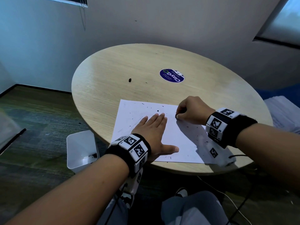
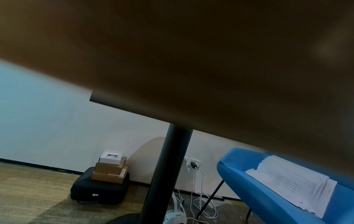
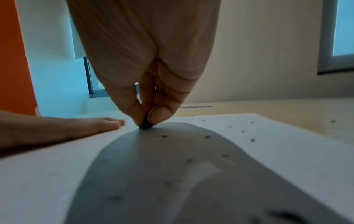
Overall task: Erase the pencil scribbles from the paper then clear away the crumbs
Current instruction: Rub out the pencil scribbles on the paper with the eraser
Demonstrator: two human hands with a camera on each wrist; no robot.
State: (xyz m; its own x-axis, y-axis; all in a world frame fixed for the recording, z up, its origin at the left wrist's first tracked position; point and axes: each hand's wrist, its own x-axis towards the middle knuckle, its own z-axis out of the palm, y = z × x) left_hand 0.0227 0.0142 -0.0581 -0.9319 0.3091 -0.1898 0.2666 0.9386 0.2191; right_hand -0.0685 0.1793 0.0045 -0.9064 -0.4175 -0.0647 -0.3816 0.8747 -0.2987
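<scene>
We see the paper (image 1: 164, 135) lying flat on the near part of a round wooden desk (image 1: 113, 65), its near edge close to the desk's rim. Faint pencil scribbles (image 1: 129, 125) show on its left part, just beside the fingertips of the left hand, and dark crumbs (image 1: 146, 107) are scattered across the sheet and onto the wood beside it.

The right hand (image 1: 191, 111) hovers low over the sheet's far right part, its thumb and fingers (image 3: 159, 113) pinching a small dark eraser (image 3: 146, 123) whose tip touches the paper. From the right wrist view, we see the hand's shadow falling across the white sheet toward the camera.

The left hand (image 1: 154, 133) lies palm down on the paper, fingers straight and together, thumb spread toward the near edge, holding nothing.

Farther out on the desk we see a round blue sticker (image 1: 172, 75) and a small dark lump (image 1: 129, 80) well apart from the sheet. A white bin (image 1: 78, 146) stands on the carpet below the desk's left edge, with dark bits in its bottom. In the left wrist view, we see the desk's dark pedestal (image 2: 164, 174), stacked boxes (image 2: 111, 169) by the wall, and a blue chair (image 2: 268, 197) carrying a pile of printed sheets (image 2: 291, 181).
</scene>
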